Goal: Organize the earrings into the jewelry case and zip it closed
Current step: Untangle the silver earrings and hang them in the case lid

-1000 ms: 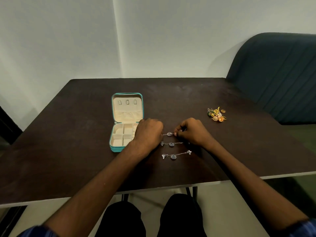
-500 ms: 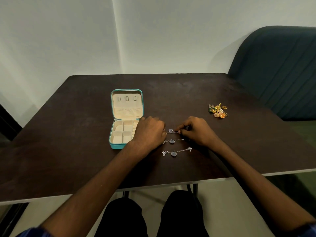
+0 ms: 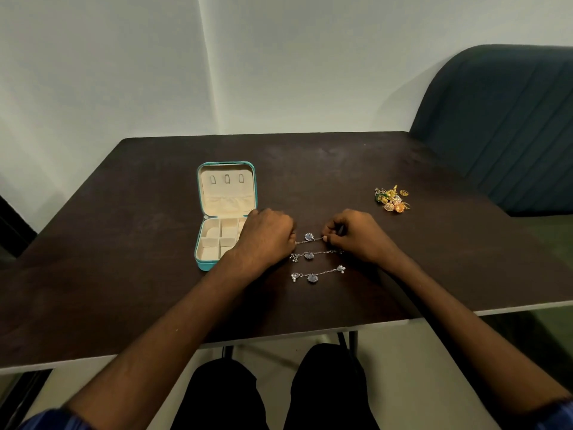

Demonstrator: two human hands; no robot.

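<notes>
Both forearms reach in from the bottom of the frame, converging over the dark table (image 3: 124, 274). Left hand (image 3: 266, 235) is knuckles-up with fingers curled under, pinching the left end of the top silver chain earring (image 3: 309, 238); its back partly covers the right side of the jewelry case (image 3: 225, 212). Right hand (image 3: 359, 235) is also knuckles-up, fingers curled, thumb and fingertip pinching the right end of the same chain. The chain runs taut between the two hands, blue stone near its middle.

Two more silver chain earrings lie parallel just below: the middle one (image 3: 310, 254) and the lower one (image 3: 316, 274), each with a blue stone and small white dangles at the ends. The right end of the middle one goes under the right hand.

Jewelry case is teal outside, cream inside, open flat on the table left of the hands. Lid is folded back, with three small tabs and a gathered pocket. Base has square compartments; those in view hold nothing.

A heap of gold earrings (image 3: 391, 200), with green and orange bits, sits well apart to the right rear. Dark teal chair (image 3: 502, 119) stands behind the right corner of the table.
</notes>
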